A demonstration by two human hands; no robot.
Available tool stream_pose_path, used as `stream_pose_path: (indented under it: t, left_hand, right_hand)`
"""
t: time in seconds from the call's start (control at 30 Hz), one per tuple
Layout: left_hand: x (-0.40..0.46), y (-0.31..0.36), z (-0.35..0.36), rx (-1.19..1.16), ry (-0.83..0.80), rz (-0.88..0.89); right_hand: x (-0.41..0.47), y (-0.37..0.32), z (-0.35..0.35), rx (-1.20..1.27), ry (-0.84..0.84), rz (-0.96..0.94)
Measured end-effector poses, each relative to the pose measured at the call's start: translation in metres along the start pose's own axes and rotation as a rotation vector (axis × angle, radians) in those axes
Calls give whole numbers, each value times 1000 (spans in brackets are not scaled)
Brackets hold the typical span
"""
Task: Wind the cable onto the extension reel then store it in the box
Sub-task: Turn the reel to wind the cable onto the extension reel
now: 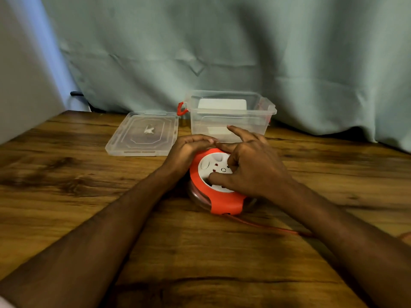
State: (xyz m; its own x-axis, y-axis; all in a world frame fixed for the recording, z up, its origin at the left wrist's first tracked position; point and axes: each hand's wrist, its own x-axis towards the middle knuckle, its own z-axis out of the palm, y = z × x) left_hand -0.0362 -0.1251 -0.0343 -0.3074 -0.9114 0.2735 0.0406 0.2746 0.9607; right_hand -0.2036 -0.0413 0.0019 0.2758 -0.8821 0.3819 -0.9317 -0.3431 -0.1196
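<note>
Lid (143, 134), far left, off | left hand (186, 150) curls around reel (219, 192) rim, mid-surface | right hand (251, 167) fingers grip white hub, apparently winding | cable (266, 227) trails near right, unwound | box (231, 116) open behind; next: keep turning.

A wooden desk (66, 185) with dark grain streaks fills the lower half of the frame. Behind it a pale green curtain (222, 52) hangs in soft folds across the upper frame, its hem lying on the desk's far edge at the right. A plain light wall (20, 63) stands at the upper left. Where wall, curtain and desk meet, a small dark object (76, 94) shows, too dim to make out.
</note>
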Motion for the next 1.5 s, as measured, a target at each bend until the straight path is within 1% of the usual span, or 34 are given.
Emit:
stream_pose_path:
  t: [0.07, 0.1, 0.2, 0.3, 0.37, 0.47, 0.57, 0.7, 0.8, 0.87, 0.97, 1.13, 1.37, 1.5]
  left_hand:
    - [0, -1, 1, 8, 31, 7]
    - [0, -2, 0, 17, 36, 4]
    - [0, -1, 0, 75, 32, -9]
    - [-2, 1, 0, 94, 20, 8]
    - [-3, 2, 1, 59, 16, -5]
    - [-3, 2, 1, 44, 22, -13]
    - [-3, 0, 0, 42, 13, -15]
    - [-3, -2, 0, 47, 7, -28]
    - [-3, 1, 2, 29, 3, -42]
    - [-2, 2, 3, 23, 15, -56]
    - [-1, -1, 2, 43, 6, -32]
    - [0, -1, 3, 80, 17, -15]
    - [0, -2, 2, 100, 42, -32]
    - [-2, 2, 2, 44, 59, -44]
  right_hand:
    - [0, -1, 4, -60, 100, -32]
    - [1, -3, 6, -68, 116, -35]
    - [3, -5, 8, -65, 71, -33]
    - [5, 0, -3, 40, 47, -156]
    - [5, 5, -13, 65, -14, -235]
    - [5, 19, -30, 96, -181, -168]
    - [6, 30, -36, 87, -242, -131]
    - [7, 36, -38, 223, -313, -132]
    - [8, 37, -39, 273, -345, -131]
    - [7, 36, -38, 278, -334, -127]
    - [5, 35, -36, 283, -288, -130]
    - [5, 30, -33, 213, -299, -109]
    - [3, 20, -25, 27, -164, -74]
    - [2, 18, -23, 5, -87, -54]
